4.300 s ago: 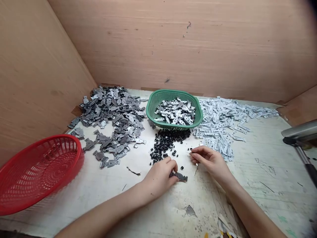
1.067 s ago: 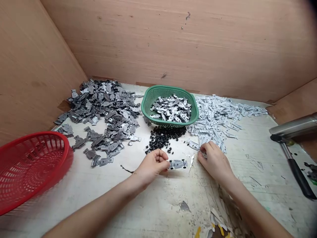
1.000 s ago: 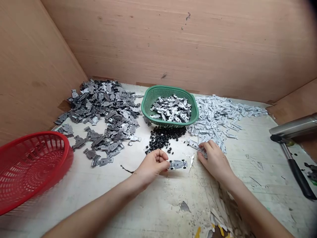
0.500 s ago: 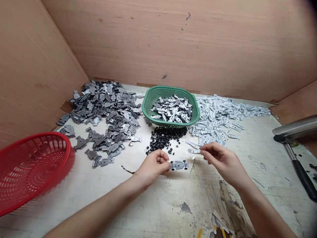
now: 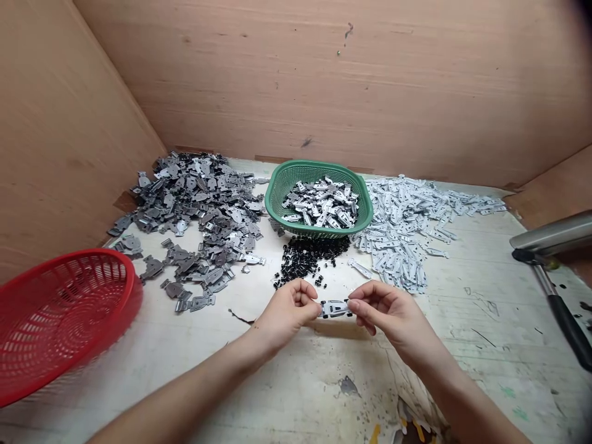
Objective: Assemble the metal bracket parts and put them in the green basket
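Note:
My left hand [image 5: 287,311] pinches the left end of a small grey metal plate [image 5: 333,308] held just above the worktable. My right hand [image 5: 387,313] pinches the right end, pressing a pale strip onto the plate. Right behind the hands lies a heap of tiny black parts [image 5: 308,259]. Dark grey plates [image 5: 198,213] are heaped at the back left, and pale strips [image 5: 411,222] at the back right.
A green basket [image 5: 282,185] holding assembled pieces stands at the back centre. A red basket [image 5: 65,320] sits at the left edge. Wooden boards wall in the worktable [image 5: 231,370] on three sides. A metal tool with a black handle [image 5: 555,296] lies at the right.
My right hand took a pale strip from the edge of the right heap and carried it left to the plate in my left hand. My left hand stayed in place.

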Tool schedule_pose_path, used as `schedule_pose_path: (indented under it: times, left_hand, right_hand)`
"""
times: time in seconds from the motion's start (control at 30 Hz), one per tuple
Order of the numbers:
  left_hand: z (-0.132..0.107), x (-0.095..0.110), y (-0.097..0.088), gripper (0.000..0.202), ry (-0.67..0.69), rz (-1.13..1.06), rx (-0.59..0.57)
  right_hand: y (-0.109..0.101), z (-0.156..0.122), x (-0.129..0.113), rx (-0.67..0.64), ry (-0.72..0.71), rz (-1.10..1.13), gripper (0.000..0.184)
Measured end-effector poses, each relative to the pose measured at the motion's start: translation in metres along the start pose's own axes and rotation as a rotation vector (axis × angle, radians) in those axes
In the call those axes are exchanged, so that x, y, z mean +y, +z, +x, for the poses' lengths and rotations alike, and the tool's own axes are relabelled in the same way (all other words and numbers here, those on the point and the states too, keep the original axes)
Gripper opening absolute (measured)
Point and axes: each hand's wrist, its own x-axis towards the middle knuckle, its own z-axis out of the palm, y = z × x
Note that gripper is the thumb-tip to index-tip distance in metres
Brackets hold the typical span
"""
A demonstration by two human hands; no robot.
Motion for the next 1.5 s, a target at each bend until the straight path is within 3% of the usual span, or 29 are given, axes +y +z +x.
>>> schedule_pose_path:
  times: [0.53,0.83,0.9,1.0,1.1,1.2,1.33,1.5]
  left_hand:
    - [-0.001,-0.002,0.002,0.017,0.008,-0.027,0.009]
    - [-0.002,0.004,-0.002,0.018,0.036,-0.005,0.043]
    - [-0.001,0.007,-0.003,0.018,0.030,0.004,0.059]
    - [0.000,0.010,-0.007,0.018,0.030,0.003,0.085]
    - [0.001,0.011,-0.012,0.018,0.050,-0.020,0.095]
    - [0.002,0.011,-0.014,0.018,0.056,-0.044,0.086]
    - [0.002,0.010,-0.013,0.018,0.020,-0.082,0.075]
    - [0.000,0.012,-0.011,0.021,-0.073,-0.183,0.025]
  right_hand:
    - [0.004,0.003,0.008,0.109,0.056,0.049,0.029]
    - [-0.001,0.011,0.014,-0.013,0.098,0.101,0.029]
    - [-0.004,0.011,0.015,-0.023,0.049,0.027,0.025]
    - [-0.009,0.013,0.018,-0.015,-0.120,-0.276,0.014]
    - [-0.010,0.016,0.021,-0.144,-0.303,-0.631,0.008]
    - [-0.009,0.019,0.025,-0.234,-0.390,-0.800,0.011]
    - [-0.008,0.019,0.028,-0.131,-0.428,-0.819,0.013]
    - [-0.006,0.011,0.022,0.090,-0.275,-0.534,0.013]
